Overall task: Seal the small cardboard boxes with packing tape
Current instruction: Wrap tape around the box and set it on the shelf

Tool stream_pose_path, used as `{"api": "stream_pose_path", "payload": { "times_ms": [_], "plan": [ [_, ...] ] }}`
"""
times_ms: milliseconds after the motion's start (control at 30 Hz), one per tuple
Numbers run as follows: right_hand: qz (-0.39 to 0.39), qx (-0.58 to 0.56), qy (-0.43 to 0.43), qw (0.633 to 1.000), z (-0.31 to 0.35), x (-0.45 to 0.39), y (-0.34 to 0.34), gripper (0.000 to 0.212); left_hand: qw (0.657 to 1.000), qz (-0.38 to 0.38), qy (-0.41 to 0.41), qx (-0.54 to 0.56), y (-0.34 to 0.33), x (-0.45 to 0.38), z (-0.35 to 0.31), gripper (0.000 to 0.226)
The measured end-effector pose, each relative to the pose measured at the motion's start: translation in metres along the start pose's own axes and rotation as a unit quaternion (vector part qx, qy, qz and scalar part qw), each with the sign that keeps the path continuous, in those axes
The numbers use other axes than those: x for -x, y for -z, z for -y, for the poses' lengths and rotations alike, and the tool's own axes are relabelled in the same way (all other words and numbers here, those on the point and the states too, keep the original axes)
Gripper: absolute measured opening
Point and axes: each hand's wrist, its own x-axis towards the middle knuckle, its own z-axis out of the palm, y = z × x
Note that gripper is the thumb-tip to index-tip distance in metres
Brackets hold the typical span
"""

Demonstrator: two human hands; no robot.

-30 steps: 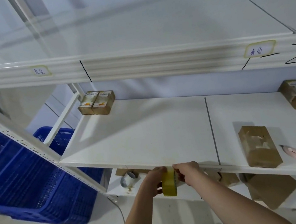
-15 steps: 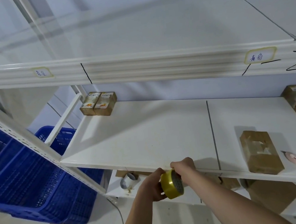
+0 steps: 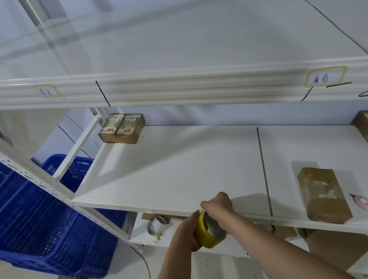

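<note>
Your left hand [image 3: 185, 236] grips the yellow tape roll [image 3: 209, 231] from below while your right hand [image 3: 219, 204] pinches at its top edge, both just in front of the white shelf [image 3: 182, 163]. On that shelf, a taped cardboard box [image 3: 322, 195] lies to the right of the roll, with two labelled boxes [image 3: 121, 128] at the far left corner.

Both bare forearms are reaching forward and up from the bottom edge, converging near the middle. The left hand [image 3: 185, 234] is curling its fingers around a roll of tape [image 3: 209, 231] from the left. The right hand [image 3: 219, 203] is sitting just above it, fingers bent and pinching at its top edge.
</note>
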Motion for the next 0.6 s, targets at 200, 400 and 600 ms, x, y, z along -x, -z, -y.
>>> {"api": "stream_pose_path", "payload": {
  "times_ms": [200,400,600],
  "plan": [
    [0.005,0.04,0.045,0.998,0.011,0.003,-0.004,0.024,0.999,0.018,-0.043,0.001,0.012,-0.014,-0.01,0.025],
    [-0.014,0.01,0.011,1.0,0.011,0.002,0.002,0.04,0.959,-0.062,-0.232,-0.148,0.007,-0.014,-0.019,0.015],
    [0.014,-0.128,0.005,0.992,0.014,-0.006,0.045,0.052,0.908,-0.038,-0.313,-0.274,-0.005,0.002,-0.037,0.023]
  ]
}}
